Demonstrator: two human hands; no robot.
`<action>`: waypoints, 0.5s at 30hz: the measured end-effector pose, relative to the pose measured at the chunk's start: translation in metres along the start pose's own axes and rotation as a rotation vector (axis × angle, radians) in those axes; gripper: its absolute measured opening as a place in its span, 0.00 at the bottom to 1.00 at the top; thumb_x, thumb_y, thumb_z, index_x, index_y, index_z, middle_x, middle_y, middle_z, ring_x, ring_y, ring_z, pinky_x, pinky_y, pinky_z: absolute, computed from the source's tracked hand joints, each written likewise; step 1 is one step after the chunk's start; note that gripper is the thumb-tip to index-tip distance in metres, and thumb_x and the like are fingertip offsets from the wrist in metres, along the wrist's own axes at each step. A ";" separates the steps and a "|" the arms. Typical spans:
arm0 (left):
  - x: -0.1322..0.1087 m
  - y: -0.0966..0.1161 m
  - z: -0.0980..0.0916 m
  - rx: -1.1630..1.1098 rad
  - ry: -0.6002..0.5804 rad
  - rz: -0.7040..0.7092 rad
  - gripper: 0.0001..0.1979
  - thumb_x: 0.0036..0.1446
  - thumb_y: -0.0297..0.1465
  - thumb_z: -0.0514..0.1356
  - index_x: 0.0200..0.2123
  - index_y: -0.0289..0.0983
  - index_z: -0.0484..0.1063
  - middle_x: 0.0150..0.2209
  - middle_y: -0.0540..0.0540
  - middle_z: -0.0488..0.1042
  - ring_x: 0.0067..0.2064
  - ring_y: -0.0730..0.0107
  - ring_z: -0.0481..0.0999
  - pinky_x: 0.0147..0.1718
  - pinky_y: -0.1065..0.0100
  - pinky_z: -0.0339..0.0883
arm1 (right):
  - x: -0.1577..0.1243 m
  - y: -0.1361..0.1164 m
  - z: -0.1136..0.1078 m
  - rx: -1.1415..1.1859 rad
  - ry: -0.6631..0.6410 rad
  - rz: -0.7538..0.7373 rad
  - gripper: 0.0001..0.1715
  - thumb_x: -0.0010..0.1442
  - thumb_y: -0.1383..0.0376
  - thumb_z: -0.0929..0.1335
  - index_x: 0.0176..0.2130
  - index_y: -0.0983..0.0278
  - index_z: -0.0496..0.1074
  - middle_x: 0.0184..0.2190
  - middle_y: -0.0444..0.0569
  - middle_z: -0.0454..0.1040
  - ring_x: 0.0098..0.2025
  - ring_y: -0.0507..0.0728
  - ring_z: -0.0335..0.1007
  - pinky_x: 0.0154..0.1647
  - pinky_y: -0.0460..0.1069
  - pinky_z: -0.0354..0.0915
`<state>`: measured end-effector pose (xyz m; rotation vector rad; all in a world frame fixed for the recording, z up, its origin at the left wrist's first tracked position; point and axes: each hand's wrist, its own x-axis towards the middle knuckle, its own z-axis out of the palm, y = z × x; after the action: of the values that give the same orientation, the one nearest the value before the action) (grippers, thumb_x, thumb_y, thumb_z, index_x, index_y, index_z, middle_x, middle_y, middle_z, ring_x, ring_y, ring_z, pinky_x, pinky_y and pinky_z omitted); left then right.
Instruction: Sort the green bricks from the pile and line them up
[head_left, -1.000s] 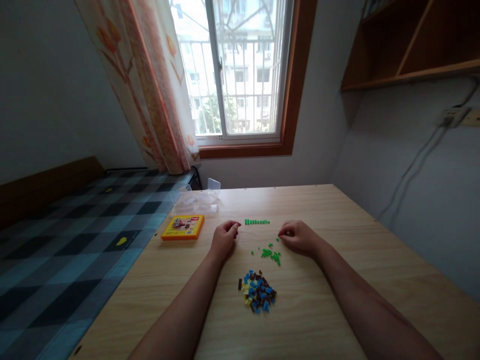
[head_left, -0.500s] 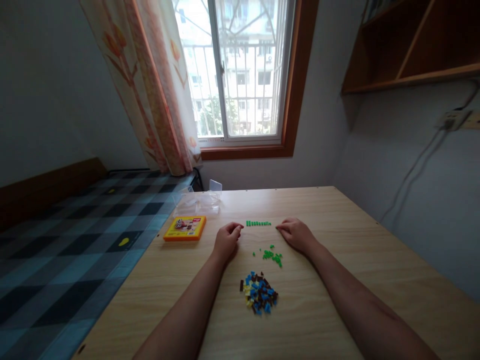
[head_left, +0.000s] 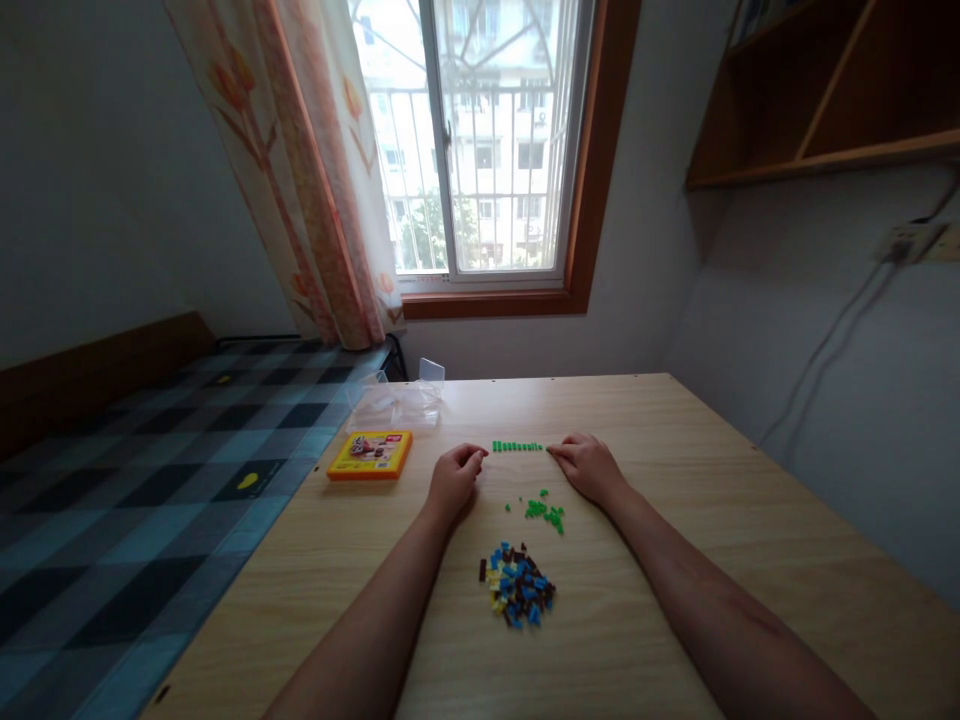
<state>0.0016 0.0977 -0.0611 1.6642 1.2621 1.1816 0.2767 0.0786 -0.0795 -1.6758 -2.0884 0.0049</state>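
A short row of small green toy bricks lies across the table between my two hands. My left hand rests at the row's left end, fingers curled and thumb against the index finger; whatever they might hold is hidden. Close by the right end, my right hand has its thumb and fingers drawn together, fingertips low over the wood. Anything between them is too small to make out. Nearer me is a loose scatter of green bricks. Closer still sits a mixed pile of blue, brown and pale yellow bricks.
An orange and yellow box with a picture on top lies left of my left hand. Behind it stand clear plastic containers at the table's far left corner. A bed with a checked cover adjoins the table on the left.
My right hand has shifted slightly left, bringing its fingertips nearer the row's right end. My left hand, the row and the piles look the same.
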 end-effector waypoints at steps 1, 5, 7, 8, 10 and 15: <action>0.000 0.000 0.000 -0.001 0.001 0.001 0.17 0.52 0.42 0.58 0.33 0.35 0.79 0.23 0.49 0.73 0.27 0.66 0.72 0.31 0.66 0.65 | 0.000 0.000 0.000 -0.006 0.004 0.003 0.16 0.69 0.59 0.65 0.48 0.53 0.81 0.43 0.49 0.78 0.47 0.57 0.70 0.52 0.50 0.61; 0.000 0.000 0.000 -0.005 0.002 0.003 0.17 0.52 0.42 0.59 0.33 0.35 0.79 0.23 0.49 0.74 0.27 0.66 0.72 0.30 0.66 0.65 | 0.000 -0.001 0.000 -0.015 0.004 0.012 0.17 0.70 0.59 0.64 0.50 0.53 0.80 0.43 0.49 0.78 0.48 0.58 0.69 0.52 0.50 0.61; 0.000 -0.001 0.000 -0.006 0.001 0.003 0.17 0.52 0.42 0.59 0.33 0.35 0.79 0.23 0.49 0.74 0.27 0.66 0.72 0.30 0.66 0.65 | 0.000 -0.002 0.000 -0.022 0.001 0.019 0.18 0.70 0.60 0.63 0.53 0.54 0.79 0.44 0.50 0.77 0.49 0.59 0.69 0.53 0.51 0.61; 0.000 -0.001 0.000 -0.006 0.000 0.002 0.17 0.52 0.42 0.58 0.33 0.35 0.79 0.23 0.49 0.73 0.27 0.66 0.72 0.30 0.66 0.65 | 0.000 -0.002 0.000 -0.032 0.001 0.024 0.19 0.70 0.60 0.63 0.54 0.55 0.78 0.45 0.51 0.77 0.50 0.59 0.69 0.53 0.51 0.60; 0.001 -0.002 0.000 -0.006 0.000 0.000 0.17 0.52 0.43 0.59 0.33 0.35 0.79 0.23 0.49 0.73 0.27 0.66 0.72 0.30 0.66 0.65 | 0.000 -0.003 0.001 -0.057 0.000 0.036 0.21 0.69 0.62 0.63 0.57 0.56 0.76 0.47 0.52 0.77 0.51 0.60 0.68 0.54 0.52 0.60; 0.001 -0.001 -0.001 -0.014 0.010 -0.009 0.17 0.51 0.43 0.59 0.32 0.36 0.79 0.22 0.49 0.73 0.27 0.66 0.72 0.30 0.66 0.65 | 0.000 -0.004 0.002 -0.083 -0.014 0.061 0.22 0.69 0.60 0.63 0.58 0.55 0.75 0.52 0.54 0.75 0.54 0.62 0.66 0.55 0.54 0.60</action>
<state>0.0007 0.0986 -0.0611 1.6423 1.2637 1.1920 0.2722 0.0781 -0.0800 -1.7925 -2.0732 -0.0517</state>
